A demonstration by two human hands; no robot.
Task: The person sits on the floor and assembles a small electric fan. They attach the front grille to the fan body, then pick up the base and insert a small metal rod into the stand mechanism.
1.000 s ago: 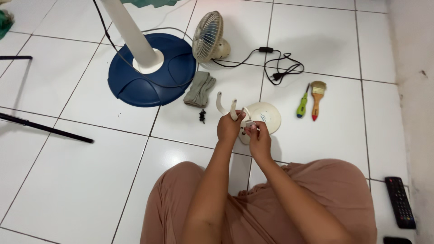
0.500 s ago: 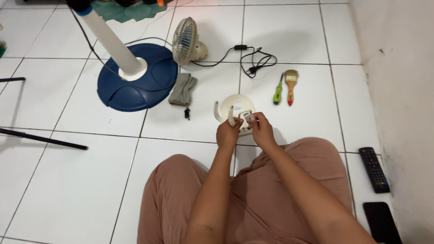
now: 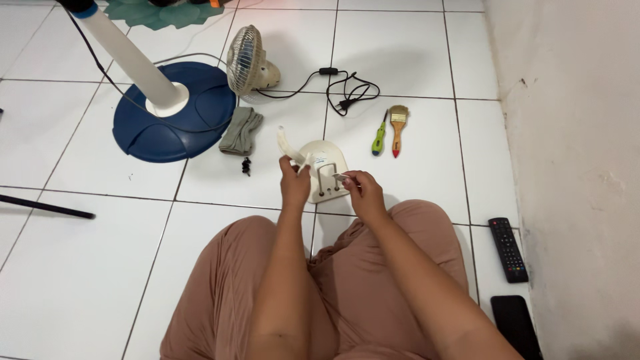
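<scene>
Over the white tile floor (image 3: 413,53), the cream fan base (image 3: 325,175) has turned since a second ago, so its underside faces up. The left hand (image 3: 294,185) is closed on its curved bracket; the right hand (image 3: 363,191) pinches a small white part. Nearby lie one screwdriver (image 3: 379,138), one brush (image 3: 398,127), one small fan (image 3: 245,63) and one remote (image 3: 508,249).

Bright, even light fills the room, and the glossy white floor tiles (image 3: 413,47) throw back soft glare. Shadows are faint and short, lying just beside the paintbrush (image 3: 397,128) and power cord (image 3: 350,90). Focus is sharp throughout; straight lines bow slightly toward the edges.
</scene>
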